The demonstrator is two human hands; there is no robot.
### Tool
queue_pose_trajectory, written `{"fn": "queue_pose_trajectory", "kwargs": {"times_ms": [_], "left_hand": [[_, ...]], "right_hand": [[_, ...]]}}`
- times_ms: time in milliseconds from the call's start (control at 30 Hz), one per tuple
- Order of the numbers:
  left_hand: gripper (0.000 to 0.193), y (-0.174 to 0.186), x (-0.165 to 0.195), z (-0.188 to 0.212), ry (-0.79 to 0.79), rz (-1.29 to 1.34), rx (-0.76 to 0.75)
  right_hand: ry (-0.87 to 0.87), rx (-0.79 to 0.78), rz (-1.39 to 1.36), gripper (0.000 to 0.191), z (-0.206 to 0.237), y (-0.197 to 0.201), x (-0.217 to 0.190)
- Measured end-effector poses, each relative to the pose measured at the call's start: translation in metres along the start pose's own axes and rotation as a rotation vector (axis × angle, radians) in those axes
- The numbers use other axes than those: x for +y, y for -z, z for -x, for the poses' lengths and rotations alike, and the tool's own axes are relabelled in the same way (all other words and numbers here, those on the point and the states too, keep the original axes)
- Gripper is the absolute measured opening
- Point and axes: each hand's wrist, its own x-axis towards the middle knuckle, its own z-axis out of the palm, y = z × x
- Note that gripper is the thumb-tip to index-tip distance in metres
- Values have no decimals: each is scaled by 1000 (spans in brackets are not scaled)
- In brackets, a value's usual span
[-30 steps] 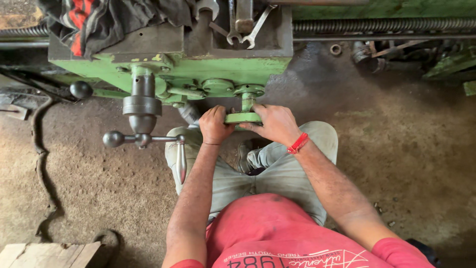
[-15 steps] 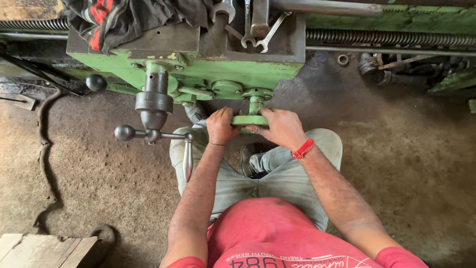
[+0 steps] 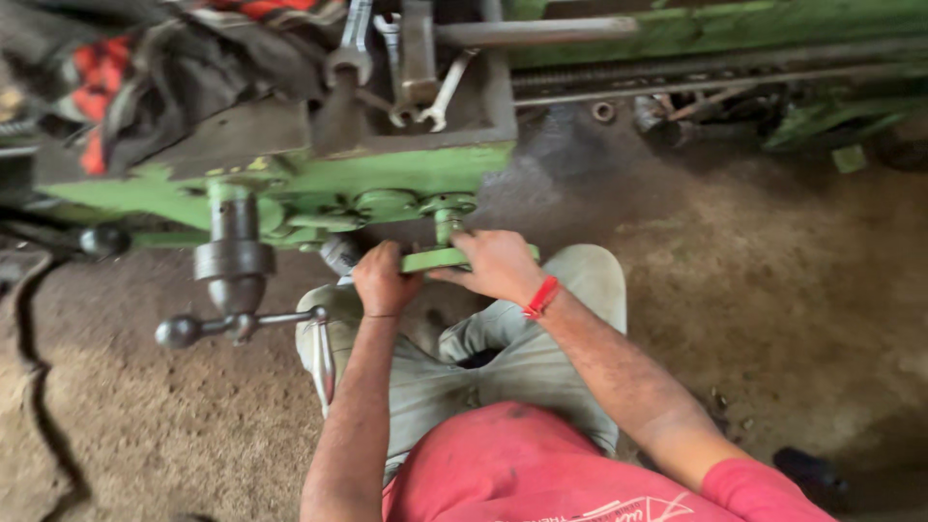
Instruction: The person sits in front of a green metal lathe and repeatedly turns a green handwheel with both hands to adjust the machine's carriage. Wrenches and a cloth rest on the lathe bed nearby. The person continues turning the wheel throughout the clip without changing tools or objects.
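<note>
Both hands close on the green handle [image 3: 437, 259] that juts out from the front of the green machine [image 3: 319, 188], below a short green shaft. The left hand [image 3: 384, 280] wraps the handle's left end, its fingers [image 3: 372, 259] curled tight around it so that only the knuckles and the back of the hand show. The right hand [image 3: 495, 266] lies over the right part of the same handle, fingers pressed together and bent down over the top — the green bar shows between the two hands and again as a small tip past the right knuckles. A red wristband [image 3: 541, 298] sits on the right wrist.

Just left of the left hand a dark cylindrical knob [image 3: 340, 253] pokes out from the machine. Farther left hangs a grey steel hub [image 3: 234, 266] with a thin lever ending in a ball knob [image 3: 180, 332]. Above, on the machine's flat top, lie several wrenches [image 3: 425, 92] and a heap of dark and red cloth [image 3: 145, 68]. The person stands over a dirt floor [image 3: 773, 290] in pale trousers and a red shirt — the handle is right above the knees.
</note>
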Motion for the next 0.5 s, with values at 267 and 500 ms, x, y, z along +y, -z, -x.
{"fn": "queue_pose_trajectory", "kwargs": {"times_ms": [267,500], "left_hand": [[26,1,-3,-2,20,21,10],[26,2,-3,-1,26,40,29]], "right_hand": [[-125,-137,21,65,-4,0,-3],[-130,-124,24,65,-5,0,-5]]}}
